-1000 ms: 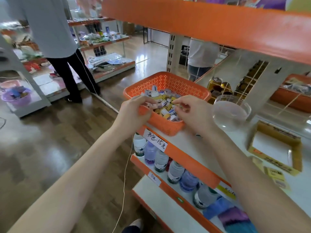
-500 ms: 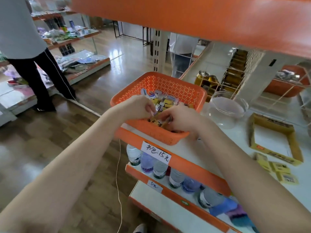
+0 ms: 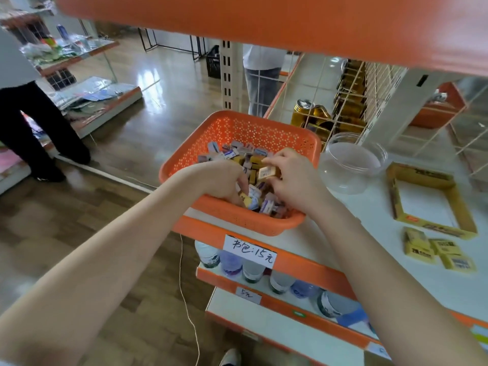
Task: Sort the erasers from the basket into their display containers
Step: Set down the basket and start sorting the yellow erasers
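Yellow eraser (image 3: 267, 172) over basket (image 3: 239, 128), long axis crosswise, in right hand (image 3: 295, 186) fingers' pinch; left hand (image 3: 224, 182) fingers curled in the pile, grip indeterminate.

An orange perforated basket (image 3: 237, 128) sits under both hands, holding a jumbled heap of small wrapped erasers (image 3: 237, 154). The right hand (image 3: 293, 186) pinches one yellow eraser (image 3: 266, 172). The left hand (image 3: 224, 180) curls into the heap, perhaps gripping some. Right of the right hand stand a clear round tub (image 3: 351, 165) and a flat yellow cardboard box (image 3: 435, 225), both apparently empty, with loose yellow erasers (image 3: 443, 253) beside the box.
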